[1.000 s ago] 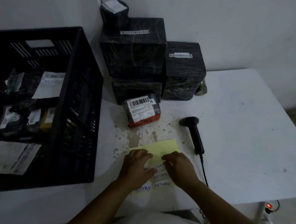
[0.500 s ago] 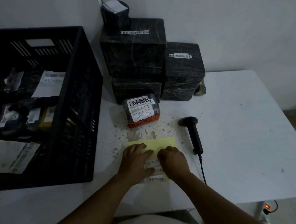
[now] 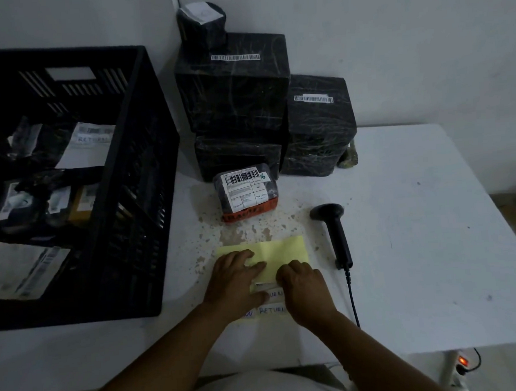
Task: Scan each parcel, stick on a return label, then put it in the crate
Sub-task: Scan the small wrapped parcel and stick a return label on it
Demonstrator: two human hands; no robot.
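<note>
Head view: left hand (image 3: 236, 282) flat on label sheet (image 3: 284, 254); right hand's (image 3: 301, 286) grip unclear.

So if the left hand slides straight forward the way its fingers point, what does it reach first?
Probably the right hand: the left hand lies flat on the yellow label sheet, its fingers aimed rightward at it.

The setting is a small parcel-returns packing station. Evidence: black-wrapped barcoded parcels (image 3: 233, 85) stacked at the table's (image 3: 420, 246) far edge against a bare wall, a handheld scanner (image 3: 334, 233), and a black crate (image 3: 135, 184) holding labelled packages.
</note>
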